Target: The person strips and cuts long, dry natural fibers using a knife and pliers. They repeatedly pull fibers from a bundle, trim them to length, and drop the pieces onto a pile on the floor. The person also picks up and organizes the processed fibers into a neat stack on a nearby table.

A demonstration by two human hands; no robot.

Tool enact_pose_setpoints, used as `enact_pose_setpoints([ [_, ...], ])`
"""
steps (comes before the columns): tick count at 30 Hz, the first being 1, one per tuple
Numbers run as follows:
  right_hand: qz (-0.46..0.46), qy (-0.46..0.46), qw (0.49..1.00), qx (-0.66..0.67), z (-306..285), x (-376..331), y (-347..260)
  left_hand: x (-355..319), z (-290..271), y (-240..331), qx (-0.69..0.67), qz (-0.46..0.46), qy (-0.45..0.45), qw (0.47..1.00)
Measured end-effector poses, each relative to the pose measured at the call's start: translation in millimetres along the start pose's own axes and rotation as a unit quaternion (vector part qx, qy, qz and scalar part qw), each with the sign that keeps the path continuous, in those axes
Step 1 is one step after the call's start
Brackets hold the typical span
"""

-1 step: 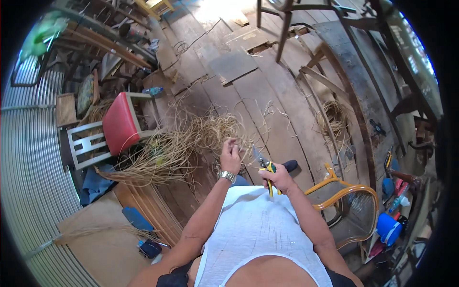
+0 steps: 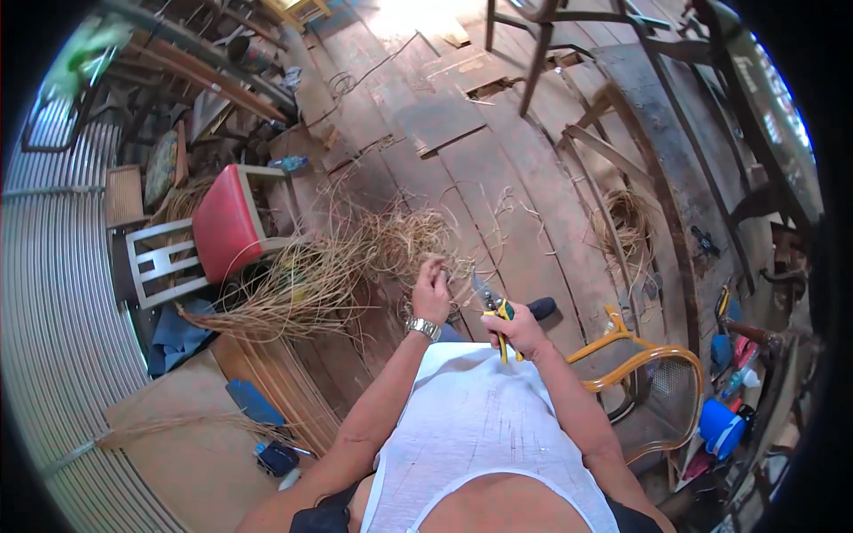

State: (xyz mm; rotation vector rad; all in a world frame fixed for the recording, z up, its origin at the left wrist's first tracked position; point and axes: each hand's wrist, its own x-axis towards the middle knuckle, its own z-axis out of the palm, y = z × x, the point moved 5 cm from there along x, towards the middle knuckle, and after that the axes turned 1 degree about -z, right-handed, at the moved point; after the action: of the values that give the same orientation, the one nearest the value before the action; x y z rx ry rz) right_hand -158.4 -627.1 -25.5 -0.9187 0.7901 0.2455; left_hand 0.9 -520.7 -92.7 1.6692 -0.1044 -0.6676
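At the centre of the frame the left hand (image 2: 432, 293) pinches thin cane strands (image 2: 449, 266) from the tangled cane pile (image 2: 355, 266) lying on the plank floor (image 2: 524, 178). Just right of it, the right hand (image 2: 517, 330) is closed around yellow-handled shears (image 2: 496, 311), blades pointing up-left toward the strands. A red-seated chair (image 2: 222, 226) stands at the left, beside the pile.

One head-worn fisheye looks steeply down, close over the plank floor (image 2: 498, 178)
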Motion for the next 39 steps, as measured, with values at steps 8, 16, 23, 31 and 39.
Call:
enact_pose_setpoints([
  [8,-0.006,-0.029,0.997,-0.067,95.2,40.1,-14.0,-18.0,-89.6,44.3,0.113,0.008,-0.052,0.992],
  [16,0.008,-0.117,0.986,-0.121,135.4,79.4,-28.0,-11.2,-119.2,70.0,0.161,0.034,0.02,0.986],
  [23,-0.027,-0.212,0.87,-0.443,143.3,108.2,-59.2,-9.3,-185.6,65.7,0.046,0.01,0.164,0.985],
  [31,0.152,-0.337,0.84,-0.397,165.8,122.9,-64.0,-30.4,-196.9,51.8,-0.169,-0.037,0.199,0.965],
  [39,0.259,-0.357,0.84,-0.316,160.2,113.7,-68.9,-56.2,-186.3,52.1,-0.35,-0.022,0.242,0.905],
])
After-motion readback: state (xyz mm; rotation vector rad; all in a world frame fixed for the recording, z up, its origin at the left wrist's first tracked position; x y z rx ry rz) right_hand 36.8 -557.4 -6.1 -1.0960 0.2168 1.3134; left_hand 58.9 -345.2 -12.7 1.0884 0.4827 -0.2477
